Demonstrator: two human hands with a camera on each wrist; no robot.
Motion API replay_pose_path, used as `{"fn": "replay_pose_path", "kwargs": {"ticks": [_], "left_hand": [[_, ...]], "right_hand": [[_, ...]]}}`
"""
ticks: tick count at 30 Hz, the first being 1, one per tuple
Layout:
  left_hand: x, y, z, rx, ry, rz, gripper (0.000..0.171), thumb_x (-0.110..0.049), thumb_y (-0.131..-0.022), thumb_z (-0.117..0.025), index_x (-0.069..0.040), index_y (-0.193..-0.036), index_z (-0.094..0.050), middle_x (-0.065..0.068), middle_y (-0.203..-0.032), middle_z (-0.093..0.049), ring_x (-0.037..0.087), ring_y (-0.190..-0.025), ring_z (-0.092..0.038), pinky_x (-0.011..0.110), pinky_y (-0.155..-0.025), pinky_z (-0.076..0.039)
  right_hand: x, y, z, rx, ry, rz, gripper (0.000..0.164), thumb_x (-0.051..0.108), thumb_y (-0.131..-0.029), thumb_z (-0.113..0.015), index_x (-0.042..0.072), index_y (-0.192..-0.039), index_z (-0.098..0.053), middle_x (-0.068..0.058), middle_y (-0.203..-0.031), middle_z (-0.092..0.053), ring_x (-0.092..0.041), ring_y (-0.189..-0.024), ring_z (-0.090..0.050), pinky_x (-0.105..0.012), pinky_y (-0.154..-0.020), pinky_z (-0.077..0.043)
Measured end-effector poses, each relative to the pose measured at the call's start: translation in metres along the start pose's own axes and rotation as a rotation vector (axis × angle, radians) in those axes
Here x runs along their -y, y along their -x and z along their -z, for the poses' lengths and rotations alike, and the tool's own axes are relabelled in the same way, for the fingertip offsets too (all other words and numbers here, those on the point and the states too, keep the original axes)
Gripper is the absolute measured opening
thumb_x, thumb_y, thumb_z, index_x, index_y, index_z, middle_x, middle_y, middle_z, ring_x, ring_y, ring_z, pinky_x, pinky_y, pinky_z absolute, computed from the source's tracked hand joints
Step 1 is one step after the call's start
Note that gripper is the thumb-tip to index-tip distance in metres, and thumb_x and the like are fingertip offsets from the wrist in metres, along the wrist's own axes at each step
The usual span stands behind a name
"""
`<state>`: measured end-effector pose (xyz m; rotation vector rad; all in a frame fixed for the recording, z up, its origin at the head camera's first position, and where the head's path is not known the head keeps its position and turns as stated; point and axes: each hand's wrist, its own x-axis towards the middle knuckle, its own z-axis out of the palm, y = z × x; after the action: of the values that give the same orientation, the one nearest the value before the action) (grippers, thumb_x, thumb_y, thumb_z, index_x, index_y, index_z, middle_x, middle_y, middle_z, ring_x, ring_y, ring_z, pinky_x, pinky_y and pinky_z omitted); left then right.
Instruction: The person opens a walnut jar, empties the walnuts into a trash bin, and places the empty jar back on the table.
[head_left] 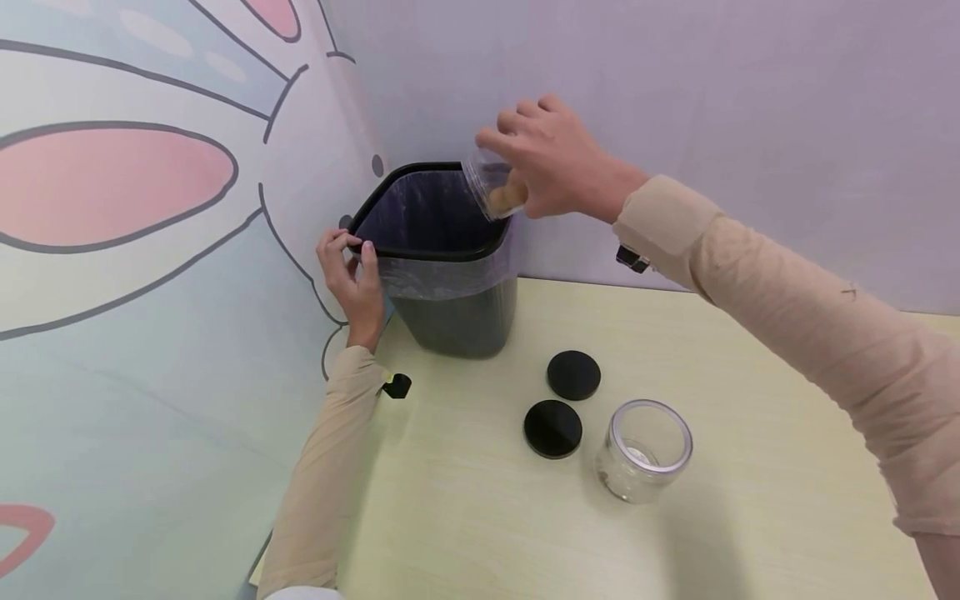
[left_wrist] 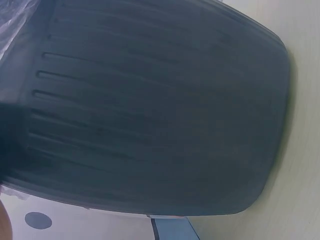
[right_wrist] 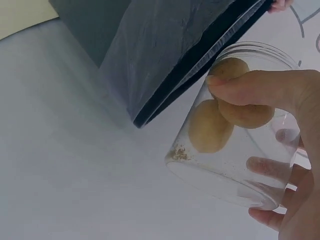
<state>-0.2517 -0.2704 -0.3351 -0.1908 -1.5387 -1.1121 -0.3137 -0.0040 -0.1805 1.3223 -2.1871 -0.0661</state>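
Observation:
My right hand [head_left: 551, 158] grips a clear jar [right_wrist: 240, 172] and holds it tilted, its mouth over the right side of the trash bin [head_left: 457, 321]. Inside the jar are three smooth, tan, rounded pieces [right_wrist: 210, 127], with brown crumbs near the base; their exact kind is unclear. At the bin's left front corner my left hand [head_left: 354, 279] pinches the black rim [head_left: 431, 253], thumb in front. A translucent liner [head_left: 450, 279] is folded over this rim. In the left wrist view the dark bin wall [left_wrist: 165, 110] fills most of the picture.
Two black round lids [head_left: 573, 375] lie on the pale table [head_left: 480, 500], in front of the bin. To their right stands an open clear jar [head_left: 637, 475] with a silvery rim. A wall with cartoon drawings [head_left: 187, 333] borders the left, and a plain pale wall [head_left: 750, 142] the back.

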Motion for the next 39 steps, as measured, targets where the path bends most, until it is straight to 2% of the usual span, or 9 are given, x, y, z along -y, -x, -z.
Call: {"fn": "replay_pose_path", "kwargs": {"ticks": [9,18,30,39], "left_hand": [[0.002,-0.001,-0.001,-0.001,0.005,-0.006,0.026,-0.008,-0.087,-0.053,0.016,-0.097,-0.052,0.034,-0.116,-0.045,0.019,-0.108,-0.047,0.028,-0.071,-0.044],[0.003,-0.002,-0.002,0.008,0.011,-0.004,0.025,-0.007,-0.087,-0.053,0.015,-0.096,-0.051,0.036,-0.115,-0.043,0.018,-0.108,-0.046,0.028,-0.072,-0.044],[0.003,-0.003,0.001,0.008,0.019,-0.009,0.025,-0.007,-0.086,-0.053,0.016,-0.096,-0.052,0.036,-0.116,-0.044,0.021,-0.108,-0.047,0.028,-0.071,-0.044],[0.003,-0.003,0.001,0.003,0.009,-0.015,0.025,-0.007,-0.087,-0.053,0.016,-0.096,-0.052,0.034,-0.116,-0.044,0.022,-0.108,-0.046,0.027,-0.071,-0.043]], "right_hand": [[0.000,-0.004,0.002,0.007,0.043,0.009,0.061,0.009,-0.059,-0.067,0.004,-0.117,-0.051,-0.015,-0.091,-0.050,-0.033,-0.078,-0.040,-0.045,-0.072,-0.033],[-0.002,-0.012,0.004,0.014,0.056,0.017,0.067,0.010,-0.056,-0.066,0.004,-0.120,-0.050,-0.017,-0.095,-0.051,-0.035,-0.080,-0.042,-0.045,-0.073,-0.033],[0.000,-0.019,0.007,0.063,0.118,0.055,0.069,0.014,-0.056,-0.074,0.005,-0.119,-0.050,-0.020,-0.100,-0.053,-0.036,-0.084,-0.044,-0.046,-0.075,-0.035],[0.006,-0.025,0.004,0.121,0.224,0.122,0.068,0.015,-0.063,-0.077,0.006,-0.125,-0.049,-0.022,-0.114,-0.052,-0.039,-0.098,-0.043,-0.048,-0.085,-0.035]]}}
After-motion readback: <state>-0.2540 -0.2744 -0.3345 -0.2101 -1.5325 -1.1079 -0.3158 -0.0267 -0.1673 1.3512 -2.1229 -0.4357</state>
